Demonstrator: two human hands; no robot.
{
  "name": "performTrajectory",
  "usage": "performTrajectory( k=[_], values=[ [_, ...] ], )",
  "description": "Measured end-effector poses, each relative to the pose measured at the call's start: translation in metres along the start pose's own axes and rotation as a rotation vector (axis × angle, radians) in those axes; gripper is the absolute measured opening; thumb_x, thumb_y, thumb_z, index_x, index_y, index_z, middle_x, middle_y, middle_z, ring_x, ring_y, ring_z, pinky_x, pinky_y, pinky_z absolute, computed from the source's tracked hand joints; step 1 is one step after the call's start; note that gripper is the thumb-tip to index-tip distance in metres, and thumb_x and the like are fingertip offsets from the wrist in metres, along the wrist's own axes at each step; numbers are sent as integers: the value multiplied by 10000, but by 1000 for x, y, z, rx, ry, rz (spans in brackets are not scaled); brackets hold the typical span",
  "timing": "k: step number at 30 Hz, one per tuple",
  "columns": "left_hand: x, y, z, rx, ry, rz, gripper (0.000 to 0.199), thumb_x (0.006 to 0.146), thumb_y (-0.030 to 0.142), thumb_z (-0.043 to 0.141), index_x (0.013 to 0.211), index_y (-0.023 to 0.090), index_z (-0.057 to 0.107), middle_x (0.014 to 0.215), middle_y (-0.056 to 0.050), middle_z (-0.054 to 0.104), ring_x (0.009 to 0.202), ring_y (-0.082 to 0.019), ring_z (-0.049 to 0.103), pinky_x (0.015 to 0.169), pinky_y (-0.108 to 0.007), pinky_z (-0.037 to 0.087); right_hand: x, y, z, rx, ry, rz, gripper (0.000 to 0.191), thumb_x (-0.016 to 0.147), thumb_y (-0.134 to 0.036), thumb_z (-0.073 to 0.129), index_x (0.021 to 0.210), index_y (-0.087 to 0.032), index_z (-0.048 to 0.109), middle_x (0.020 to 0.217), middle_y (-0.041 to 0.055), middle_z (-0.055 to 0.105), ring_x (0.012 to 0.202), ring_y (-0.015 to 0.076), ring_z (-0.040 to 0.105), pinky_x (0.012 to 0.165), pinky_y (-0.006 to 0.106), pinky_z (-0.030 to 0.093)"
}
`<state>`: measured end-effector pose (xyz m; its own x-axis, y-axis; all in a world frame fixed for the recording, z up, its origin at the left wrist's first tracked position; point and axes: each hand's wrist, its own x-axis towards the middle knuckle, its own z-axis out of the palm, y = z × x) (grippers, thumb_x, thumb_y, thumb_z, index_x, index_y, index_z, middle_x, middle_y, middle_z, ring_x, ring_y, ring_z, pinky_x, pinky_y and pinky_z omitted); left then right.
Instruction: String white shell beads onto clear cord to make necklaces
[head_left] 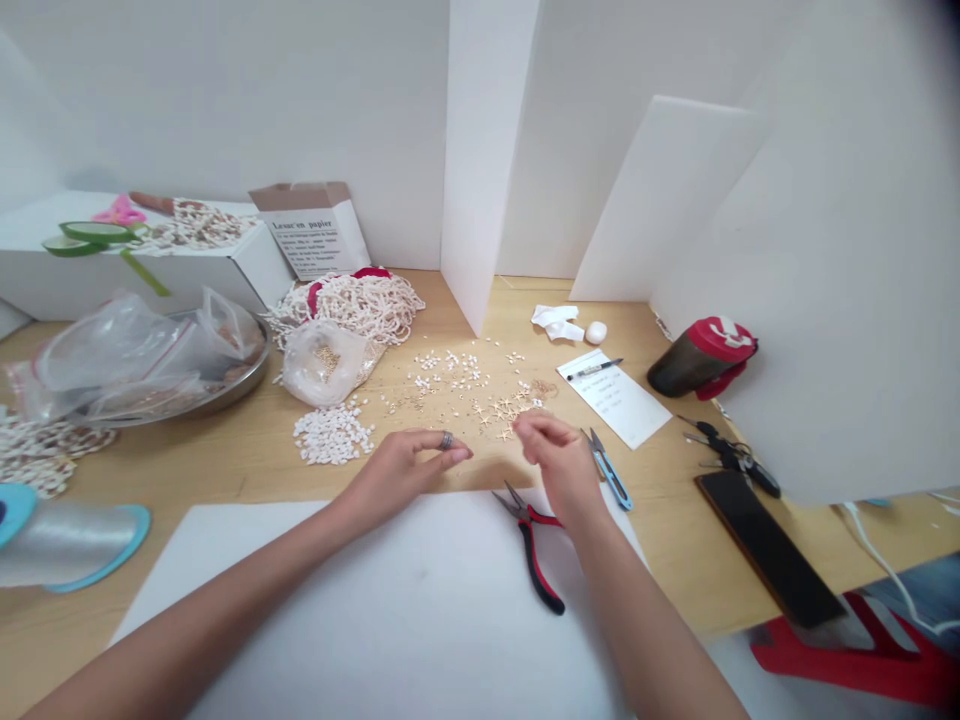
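Note:
My left hand is pinched, thumb against fingers, over the near side of the bead area; whatever it may hold is too small to make out. My right hand is also closed in a pinch, and a tiny pale bit shows near its fingertips. Just beyond the hands lie small starfish-shaped charms and scattered white beads. Pliers with red and black handles rest on a white sheet, partly behind my right wrist. Blue thread snips lie right of that hand.
Left are a white bead pile, a bag of gold beads, a metal bowl with plastic bags, strung shells and a spool of clear line. Right are a notepad, bottle, keys and phone.

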<state>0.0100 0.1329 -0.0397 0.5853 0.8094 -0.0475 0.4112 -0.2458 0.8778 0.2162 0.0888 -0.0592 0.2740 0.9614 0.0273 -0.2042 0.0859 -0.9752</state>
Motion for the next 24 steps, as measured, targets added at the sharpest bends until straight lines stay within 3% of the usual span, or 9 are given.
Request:
performTrajectory(
  k=[4,7,10,14,17,24],
  values=[
    [5,-2,-35,90,-57,-62,313,813,465,556,883,211,725,934,-9,719,911,-194,620,831,-255,419,16,-11,-32,333,245,13,141,656,-265,785,731,-194,688,861,-13,659,518,21,441,401,124,352],
    [6,-11,-61,167,-143,-168,368,781,516,559,861,199,727,712,4,681,681,-164,589,605,-228,402,24,-20,-55,504,322,-8,164,675,-248,779,766,-168,668,828,-39,654,420,-30,364,339,69,314],
    [5,-21,-79,189,-294,-243,377,750,523,581,776,173,718,537,24,559,499,-112,460,462,-218,279,30,-23,-74,618,393,-2,159,689,-223,771,772,-167,647,824,-47,661,427,-40,438,308,44,316],
    [5,-31,-88,125,-382,-269,348,746,496,604,750,163,704,645,0,626,570,-114,516,507,-202,342,35,-21,-86,638,464,6,144,724,-220,747,797,-162,637,834,-31,675,482,-26,542,285,28,334],
    [4,-37,-88,-66,-471,-338,371,744,514,615,799,157,702,772,-48,686,665,-148,603,606,-227,444,37,-17,-86,597,499,41,191,690,-217,776,806,-159,636,819,-24,682,511,-13,588,297,13,354],
    [3,-44,-94,-265,-655,-451,429,756,568,587,788,154,693,777,-96,713,748,-196,660,680,-291,495,41,-6,-81,499,492,149,201,679,-207,780,802,-165,627,728,-47,657,484,-2,589,294,9,355]
  ],
)
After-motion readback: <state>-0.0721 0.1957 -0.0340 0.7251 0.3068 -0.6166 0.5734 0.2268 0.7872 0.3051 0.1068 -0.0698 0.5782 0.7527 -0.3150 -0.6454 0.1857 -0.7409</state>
